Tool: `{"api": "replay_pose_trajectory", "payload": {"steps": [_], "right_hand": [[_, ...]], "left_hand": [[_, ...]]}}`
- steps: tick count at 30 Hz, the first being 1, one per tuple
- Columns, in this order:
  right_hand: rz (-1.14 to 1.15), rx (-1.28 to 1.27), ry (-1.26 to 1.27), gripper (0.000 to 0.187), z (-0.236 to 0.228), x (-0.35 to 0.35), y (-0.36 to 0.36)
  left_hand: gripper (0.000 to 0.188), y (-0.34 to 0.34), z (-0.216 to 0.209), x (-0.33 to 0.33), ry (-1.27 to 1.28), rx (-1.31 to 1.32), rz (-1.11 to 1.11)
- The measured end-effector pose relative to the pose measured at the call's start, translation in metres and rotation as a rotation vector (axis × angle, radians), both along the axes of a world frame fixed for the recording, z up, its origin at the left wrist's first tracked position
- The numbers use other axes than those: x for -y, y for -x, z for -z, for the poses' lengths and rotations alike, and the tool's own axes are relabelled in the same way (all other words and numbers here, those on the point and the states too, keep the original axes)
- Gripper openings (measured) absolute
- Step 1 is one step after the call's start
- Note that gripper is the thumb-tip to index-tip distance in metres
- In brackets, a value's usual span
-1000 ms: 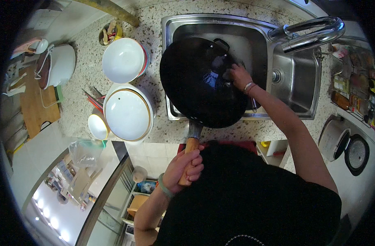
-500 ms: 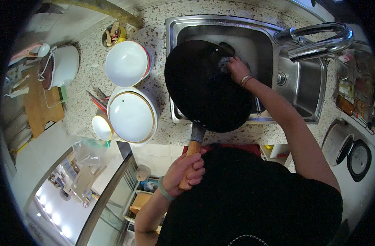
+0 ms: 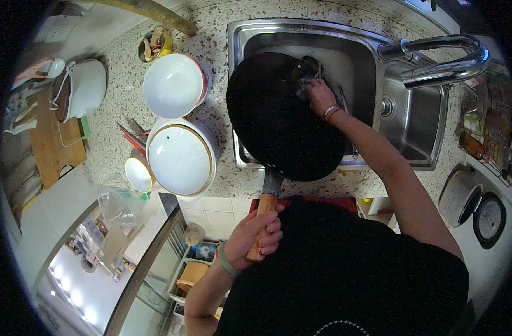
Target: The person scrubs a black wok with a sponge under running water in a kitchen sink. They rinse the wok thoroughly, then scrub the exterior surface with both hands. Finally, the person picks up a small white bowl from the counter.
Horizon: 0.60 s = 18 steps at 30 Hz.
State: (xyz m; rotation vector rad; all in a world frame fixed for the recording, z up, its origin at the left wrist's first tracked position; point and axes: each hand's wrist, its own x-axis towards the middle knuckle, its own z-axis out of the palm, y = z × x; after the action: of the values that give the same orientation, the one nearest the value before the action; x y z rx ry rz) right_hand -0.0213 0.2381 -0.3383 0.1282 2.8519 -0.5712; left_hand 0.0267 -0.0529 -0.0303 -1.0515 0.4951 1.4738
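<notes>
A large black wok (image 3: 284,126) rests tilted over the left basin of the steel sink (image 3: 300,27). Its wooden handle (image 3: 266,205) points toward me, and my left hand (image 3: 258,237) is wrapped round it. On the far right part of the wok's dark inner surface, my right hand (image 3: 322,98) presses a greyish scrubber (image 3: 303,88), which looks like a steel wool ball. The fingers partly cover it. Beyond the wok, whitish water (image 3: 339,63) lies in the basin, with part of a dark-handled utensil showing beside the rim.
Stacked white bowls (image 3: 173,85) and a lidded white pot (image 3: 179,159) stand on the speckled counter to the left, near a small yellow-rimmed cup (image 3: 139,174). A chrome faucet (image 3: 446,75) arches over the smaller right basin (image 3: 415,120). A rice cooker (image 3: 462,193) sits at far right.
My right hand has shifted slightly left with the scrubber on the wok's surface. The left hand keeps its hold on the handle, and the wok has barely moved.
</notes>
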Motion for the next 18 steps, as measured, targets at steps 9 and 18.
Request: {"api": "replay_pose_trajectory", "payload": {"steps": [9, 18], "right_hand": [[-0.026, 0.275, 0.447, 0.006, -0.058, 0.05, -0.061], [-0.102, 0.06, 0.297, 0.012, -0.03, 0.02, -0.056]], "left_hand": [[0.027, 0.0, 0.0, 0.008, 0.006, -0.024, -0.004], [0.028, -0.003, 0.001, 0.002, 0.005, -0.042, 0.014]]}}
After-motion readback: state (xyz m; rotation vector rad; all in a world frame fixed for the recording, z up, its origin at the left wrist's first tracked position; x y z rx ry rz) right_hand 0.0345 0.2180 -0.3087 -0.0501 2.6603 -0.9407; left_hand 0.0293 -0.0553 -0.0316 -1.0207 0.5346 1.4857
